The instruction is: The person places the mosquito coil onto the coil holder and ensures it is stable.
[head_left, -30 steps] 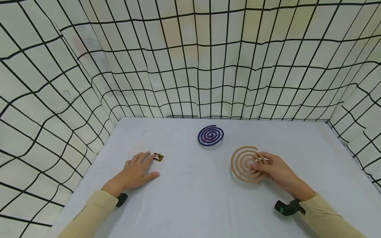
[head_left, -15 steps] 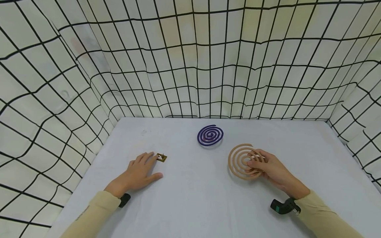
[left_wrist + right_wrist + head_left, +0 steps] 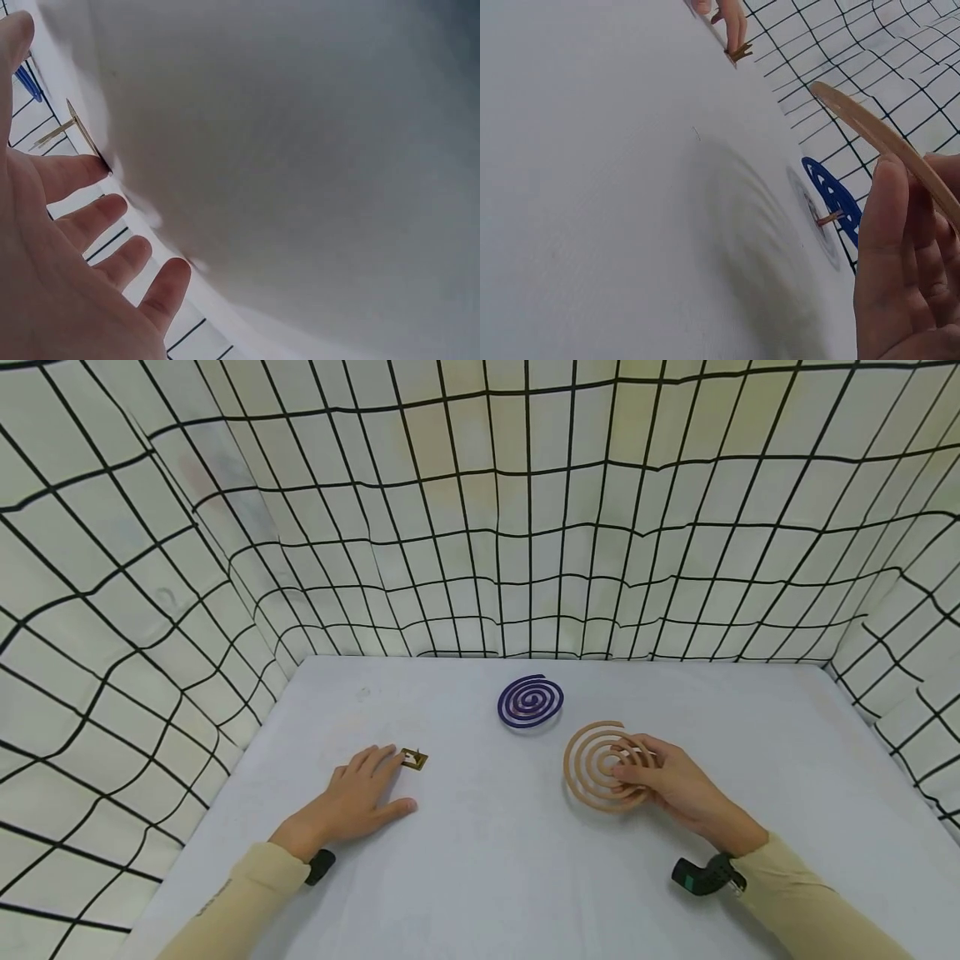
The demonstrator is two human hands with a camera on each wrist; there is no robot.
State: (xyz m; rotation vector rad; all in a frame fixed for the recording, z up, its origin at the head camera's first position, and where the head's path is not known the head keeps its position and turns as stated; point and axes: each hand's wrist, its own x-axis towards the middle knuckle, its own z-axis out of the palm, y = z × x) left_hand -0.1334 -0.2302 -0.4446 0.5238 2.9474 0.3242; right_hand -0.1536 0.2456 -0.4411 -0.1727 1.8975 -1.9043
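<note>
A tan mosquito coil [image 3: 588, 768] is pinched between the thumb and fingers of my right hand [image 3: 678, 789], raised above the table with its shadow below in the right wrist view. My left hand [image 3: 352, 802] lies palm down at the left, fingers spread. Its index fingertip touches a small gold metal coil stand [image 3: 416, 761], a flat plate with an upright prong. Farther back, a purple mosquito coil [image 3: 517, 720] looks blue in the right wrist view, where it rests on a small metal stand [image 3: 829, 218] that lifts it off the table.
White cloth covers the table [image 3: 480, 877]. Behind it and along both sides rises a white wall with a black grid net [image 3: 525, 560]. A black wrist camera [image 3: 705, 877] sits on the right forearm.
My left hand has slid a little to the right, and the coil stand has moved right with it. The right hand has carried the tan mosquito coil leftward.
</note>
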